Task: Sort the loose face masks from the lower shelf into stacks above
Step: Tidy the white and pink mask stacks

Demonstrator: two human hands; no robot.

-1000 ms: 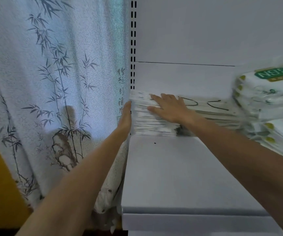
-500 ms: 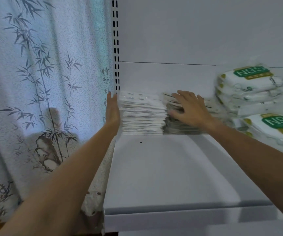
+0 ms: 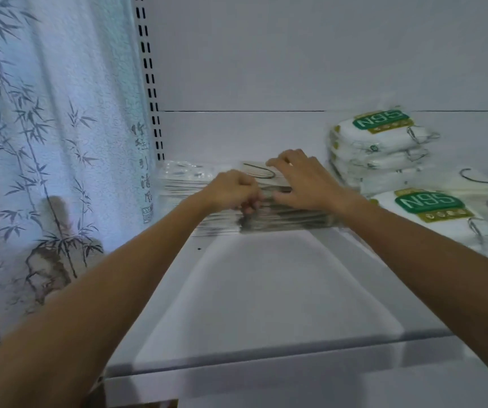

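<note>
While I watch through the head camera, the right grip lies spread, palm down, on top of the darker stack of face masks at the back of the shelf, fingers pointing toward the rear wall. The left grip is curled at that stack's front left corner, right where it meets the paler stack of masks beside it. Blur hides whether those fingers pinch anything, so I can't tell. N95 packs are piled just right of the right wrist. A bamboo curtain hangs on the left. Stack edges are smeared, and the far-right items are cut off.
</note>
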